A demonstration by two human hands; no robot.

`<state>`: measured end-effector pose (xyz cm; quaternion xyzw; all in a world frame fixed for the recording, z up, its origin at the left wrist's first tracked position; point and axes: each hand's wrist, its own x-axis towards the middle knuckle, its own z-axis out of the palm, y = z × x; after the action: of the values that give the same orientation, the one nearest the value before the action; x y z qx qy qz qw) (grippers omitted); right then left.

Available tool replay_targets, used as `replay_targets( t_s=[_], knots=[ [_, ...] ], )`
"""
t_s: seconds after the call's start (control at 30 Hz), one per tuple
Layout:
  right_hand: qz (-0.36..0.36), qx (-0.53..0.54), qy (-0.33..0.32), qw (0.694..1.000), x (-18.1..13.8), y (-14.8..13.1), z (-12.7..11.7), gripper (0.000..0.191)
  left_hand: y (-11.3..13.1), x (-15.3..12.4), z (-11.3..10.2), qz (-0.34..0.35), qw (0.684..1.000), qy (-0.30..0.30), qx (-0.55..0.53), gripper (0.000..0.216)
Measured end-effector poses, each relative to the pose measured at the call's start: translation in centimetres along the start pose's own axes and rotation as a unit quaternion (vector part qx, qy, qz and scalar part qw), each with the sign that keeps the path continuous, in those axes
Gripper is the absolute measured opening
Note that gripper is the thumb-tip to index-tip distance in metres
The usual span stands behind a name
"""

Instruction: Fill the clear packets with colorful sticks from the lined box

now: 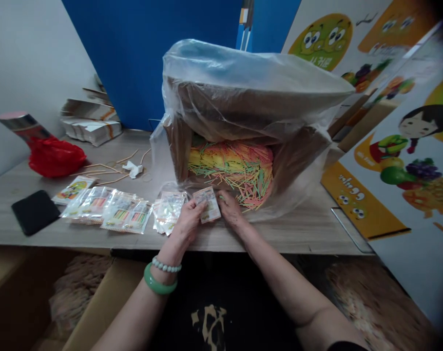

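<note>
My left hand [191,217] pinches a small printed plastic packet [208,206] between thumb and fingers, above the table's front part. Close to the packet's right edge is my right hand [230,208], its fingers curled together; a bit of green shows at the fingertips, too small to make out. Beside my left hand lies a loose pile of similar flat packets [169,208]. Right behind both hands stands an open carton lined with a clear plastic bag [258,73]. Inside lie many thin coloured sticks [232,168] in yellow, green, pink and orange.
Farther left lie filled packets [126,212] with coloured sticks, a black phone [35,211], a red plastic bag [56,157], rubber bands [100,171] and crumpled tissue [133,168]. Stacked flat cartons [91,122] sit at the back left. Printed cartons [400,141] stand at the right.
</note>
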<state>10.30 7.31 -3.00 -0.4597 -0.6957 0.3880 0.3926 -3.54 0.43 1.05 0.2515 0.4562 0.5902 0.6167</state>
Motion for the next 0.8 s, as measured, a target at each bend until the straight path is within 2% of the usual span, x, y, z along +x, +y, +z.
replay_targets(
  t_s=[0.1,0.23,0.43,0.53,0.63,0.8],
  knots=[
    [-0.008,0.027,0.028,0.999,0.0,-0.3,-0.3,0.013,0.1,0.1,-0.1,0.014,1.000,0.000,0.002,0.042],
    [-0.009,0.161,0.083,0.983,0.4,-2.1,-1.5,0.014,0.0,-0.1,-0.9,0.027,0.998,0.016,0.052,0.038],
    [-0.028,0.344,0.075,0.935,0.5,-7.1,-2.4,0.021,-0.5,-0.4,-1.7,0.034,0.990,-0.021,0.137,0.032],
    [-0.054,0.363,0.061,0.928,0.3,-9.3,-1.9,0.021,-0.7,-0.5,-1.8,0.048,0.980,-0.007,0.193,0.029],
    [-0.077,0.352,0.037,0.932,0.0,-10.3,-1.1,0.022,-0.4,-0.7,-1.9,0.045,0.974,0.003,0.221,0.028],
    [-0.100,0.332,-0.001,0.938,-0.5,-10.3,-0.6,0.024,0.5,-1.0,-1.9,0.032,0.975,-0.043,0.216,0.026]
  ],
)
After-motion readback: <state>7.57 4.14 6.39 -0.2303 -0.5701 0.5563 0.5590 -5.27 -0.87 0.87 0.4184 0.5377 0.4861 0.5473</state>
